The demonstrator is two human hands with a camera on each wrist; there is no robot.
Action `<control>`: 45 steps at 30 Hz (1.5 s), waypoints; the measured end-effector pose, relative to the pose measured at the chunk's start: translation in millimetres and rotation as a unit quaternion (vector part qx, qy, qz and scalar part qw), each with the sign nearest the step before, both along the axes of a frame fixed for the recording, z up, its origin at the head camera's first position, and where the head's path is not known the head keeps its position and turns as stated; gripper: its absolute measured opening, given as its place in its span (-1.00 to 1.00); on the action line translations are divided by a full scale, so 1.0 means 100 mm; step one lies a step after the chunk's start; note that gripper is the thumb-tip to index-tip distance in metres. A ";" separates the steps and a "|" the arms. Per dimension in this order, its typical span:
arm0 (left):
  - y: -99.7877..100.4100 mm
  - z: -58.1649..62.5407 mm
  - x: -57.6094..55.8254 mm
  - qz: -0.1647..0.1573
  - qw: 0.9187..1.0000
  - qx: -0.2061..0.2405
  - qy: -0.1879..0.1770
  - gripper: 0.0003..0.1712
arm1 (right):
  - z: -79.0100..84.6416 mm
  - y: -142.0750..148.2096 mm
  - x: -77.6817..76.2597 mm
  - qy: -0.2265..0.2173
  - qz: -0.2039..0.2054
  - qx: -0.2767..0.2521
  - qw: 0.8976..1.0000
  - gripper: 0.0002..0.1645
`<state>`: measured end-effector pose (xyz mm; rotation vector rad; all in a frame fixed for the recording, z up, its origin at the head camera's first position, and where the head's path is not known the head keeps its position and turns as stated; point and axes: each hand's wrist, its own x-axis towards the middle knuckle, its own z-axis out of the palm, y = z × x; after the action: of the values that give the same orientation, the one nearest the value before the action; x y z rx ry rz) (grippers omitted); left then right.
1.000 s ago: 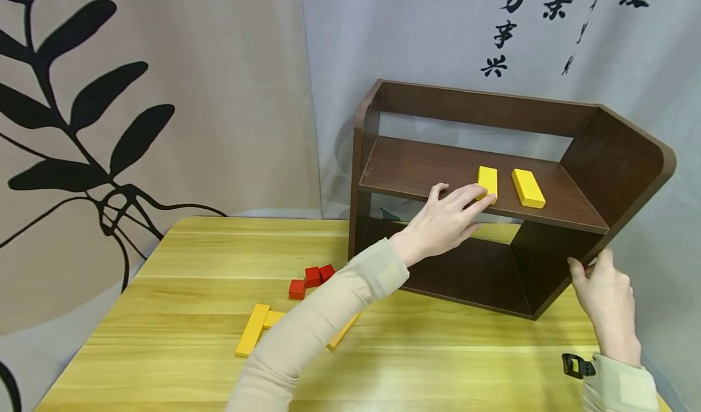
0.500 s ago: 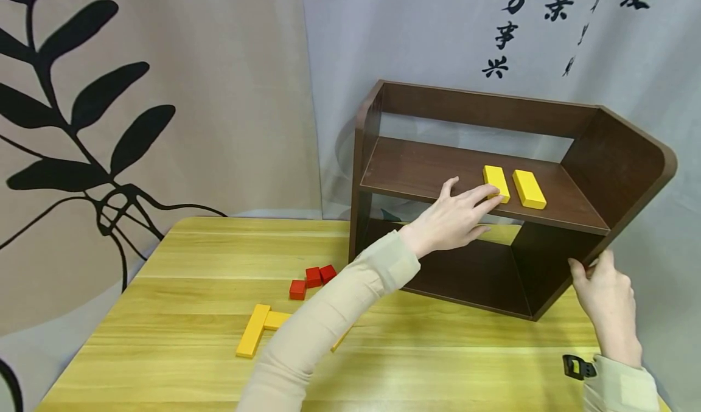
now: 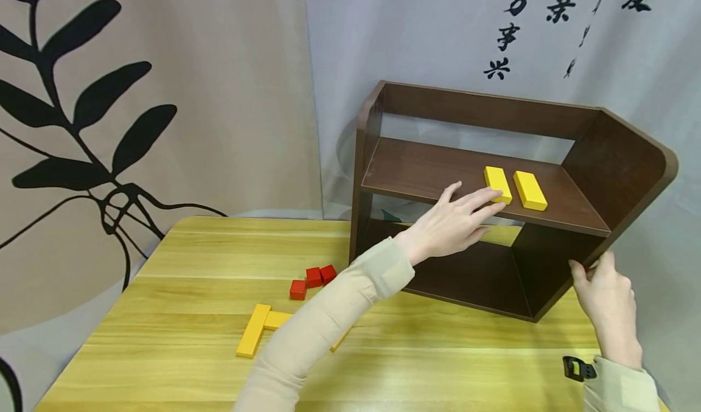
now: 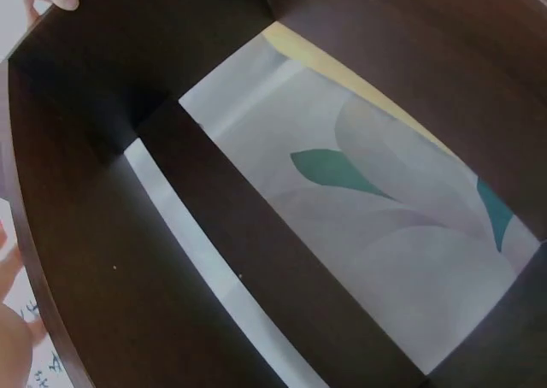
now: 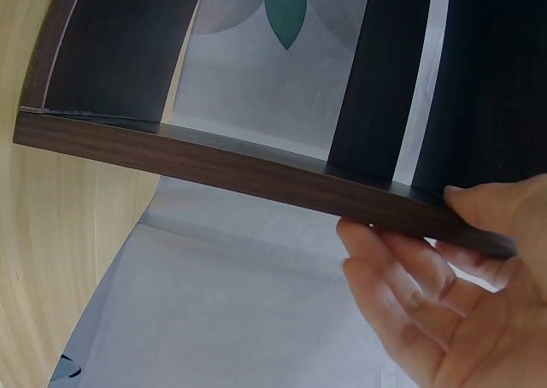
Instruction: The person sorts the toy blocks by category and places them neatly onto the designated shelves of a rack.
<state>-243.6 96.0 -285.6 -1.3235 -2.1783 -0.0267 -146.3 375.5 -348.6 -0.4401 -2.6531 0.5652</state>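
Observation:
A dark brown two-tier shelf (image 3: 421, 161) stands on the table at the right. On its upper board lie two yellow blocks, side by side with a narrow gap: the left yellow block (image 3: 495, 179) and the right yellow block (image 3: 529, 191). My left hand (image 3: 450, 224) reaches over the board's front edge. Its extended fingertips touch the near end of the left block, with the thumb raised away. My right hand (image 3: 606, 302) grips the front edge of the shelf's right side panel (image 5: 231, 170), thumb inside and fingers outside. The left wrist view shows neither block.
On the table (image 3: 181, 314) three red cubes (image 3: 313, 277) sit in front of the shelf's left end. Yellow strips (image 3: 253, 331) lie nearer, partly hidden by the left sleeve (image 3: 323, 321). Printed curtains (image 3: 235, 95) hang behind.
The left yellow block has slid right across the upper board, closer to the other block, with my left hand touching it. My right hand stays on the side panel.

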 end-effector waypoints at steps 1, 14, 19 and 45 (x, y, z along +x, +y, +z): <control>-0.02 -0.01 0.01 -0.012 1.000 0.005 0.000 -0.45 | 0.00 0.00 0.00 -0.001 -0.001 -0.001 1.000 -0.49; -0.59 -0.48 0.16 -0.122 0.985 0.111 -0.057 -0.61 | 0.00 0.01 0.00 0.001 -0.002 -0.002 1.000 -0.49; -0.91 -0.80 0.22 -0.103 0.977 0.098 -0.156 -0.56 | -0.01 0.00 0.00 0.006 -0.004 -0.003 1.000 -0.50; -2.12 -1.74 0.34 0.030 0.855 0.087 -0.510 -0.45 | 0.00 0.00 -0.02 0.008 -0.003 0.001 1.000 -0.54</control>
<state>-209.6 -116.3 -459.2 -1.2623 -2.9455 -1.1067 -148.0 375.5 -348.2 -0.4420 -2.6368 0.5606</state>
